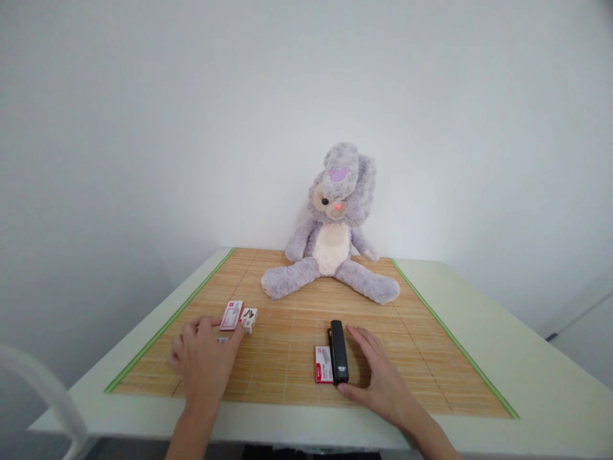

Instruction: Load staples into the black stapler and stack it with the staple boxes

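Note:
My left hand (205, 354) rests over a little group of boxes on the left of the mat, thumb and index finger apart. Beyond its fingers lies a flat red-and-white box (232, 315), and beside the thumb is a small white box (249, 319) with a dark picture on it. Part of another box (223, 340) shows under the hand. A black stapler (338, 352) lies lengthwise in front of me, with a red-and-white staple box (324, 365) against its left side. Around the stapler's right side curves my right hand (376, 377), fingers apart, thumb at its near end.
A grey plush rabbit (332, 249) sits at the back of the bamboo mat (287, 377), legs spread, near the wall. Green edging borders the mat on the white table (479, 332). A pale curved object (48, 390) shows blurred at the lower left.

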Action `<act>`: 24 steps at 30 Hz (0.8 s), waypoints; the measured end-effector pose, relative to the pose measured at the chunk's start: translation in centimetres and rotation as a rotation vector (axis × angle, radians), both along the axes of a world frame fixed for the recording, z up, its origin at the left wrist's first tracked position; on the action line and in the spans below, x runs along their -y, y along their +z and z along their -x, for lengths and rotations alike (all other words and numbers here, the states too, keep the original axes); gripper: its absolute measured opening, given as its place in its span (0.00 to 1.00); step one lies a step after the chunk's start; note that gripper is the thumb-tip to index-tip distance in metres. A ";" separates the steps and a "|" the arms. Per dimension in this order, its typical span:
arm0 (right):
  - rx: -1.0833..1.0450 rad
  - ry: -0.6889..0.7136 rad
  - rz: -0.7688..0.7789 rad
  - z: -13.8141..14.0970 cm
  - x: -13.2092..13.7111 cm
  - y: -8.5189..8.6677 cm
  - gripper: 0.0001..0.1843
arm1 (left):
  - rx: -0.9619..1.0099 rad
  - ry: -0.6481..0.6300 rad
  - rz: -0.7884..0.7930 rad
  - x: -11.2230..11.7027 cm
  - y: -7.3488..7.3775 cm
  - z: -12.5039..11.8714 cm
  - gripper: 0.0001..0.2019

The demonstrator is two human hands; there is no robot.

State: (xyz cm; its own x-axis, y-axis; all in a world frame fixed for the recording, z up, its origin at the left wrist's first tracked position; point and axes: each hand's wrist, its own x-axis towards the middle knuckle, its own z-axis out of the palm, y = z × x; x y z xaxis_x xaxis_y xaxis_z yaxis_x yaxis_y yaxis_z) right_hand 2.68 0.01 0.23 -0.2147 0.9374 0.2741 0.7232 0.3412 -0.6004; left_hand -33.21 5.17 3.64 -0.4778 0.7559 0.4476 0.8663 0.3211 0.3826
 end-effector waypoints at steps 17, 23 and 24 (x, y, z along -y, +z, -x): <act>0.005 0.004 -0.059 0.1 -0.1 -0.1 0.56 | 0.131 -0.537 0.047 6.3 -1.9 -13.3 0.13; 0.012 0.019 -0.056 0.1 -0.2 -0.2 0.56 | 0.122 -0.593 0.045 6.3 -1.9 -12.6 0.23; 0.007 0.021 -0.057 0.1 -0.2 -0.2 0.55 | 0.128 -0.624 0.056 6.0 -1.8 -12.0 0.26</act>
State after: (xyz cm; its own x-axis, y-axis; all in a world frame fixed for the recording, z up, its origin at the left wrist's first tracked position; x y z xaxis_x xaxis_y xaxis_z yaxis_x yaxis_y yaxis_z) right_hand 2.58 0.20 0.08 -0.2364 0.9156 0.3252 0.7199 0.3898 -0.5743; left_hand -21.23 -0.78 1.80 0.0130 0.9298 0.3677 0.8454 -0.2066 0.4925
